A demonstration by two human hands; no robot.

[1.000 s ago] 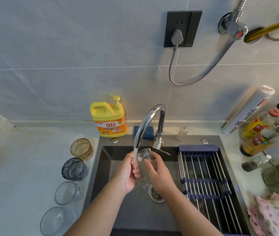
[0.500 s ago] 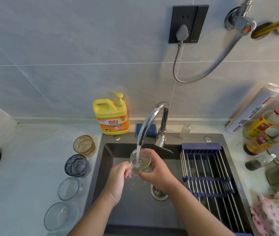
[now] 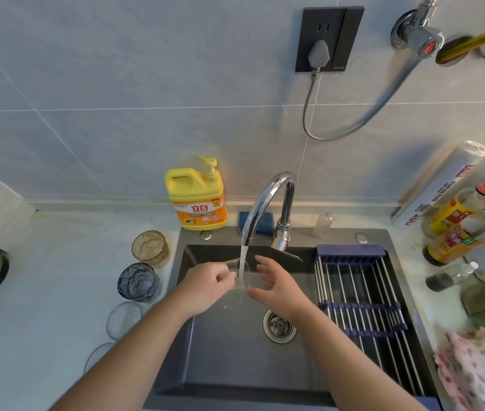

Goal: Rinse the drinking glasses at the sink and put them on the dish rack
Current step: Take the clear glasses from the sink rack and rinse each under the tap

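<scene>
I see a row of glasses point(image 3: 138, 281) standing on the tabletop point(image 3: 42, 292) left of the sink point(image 3: 235, 360). The left hand point(image 3: 208, 283) reaches in over the basin, fingers curled around a clear glass point(image 3: 241, 277) held under the faucet point(image 3: 267, 200) stream. Just beside it the right hand point(image 3: 276, 287) is cupped toward the glass, fingers spread. I cannot tell whether it touches. The dish rack point(image 3: 359, 307) spans the sink's right side.

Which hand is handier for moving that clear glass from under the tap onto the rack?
Probably the right hand: open beside the clear drinking glass, on the side where the steel-barred dish rack lies. The left hand grips the glass but would reach across.
</scene>
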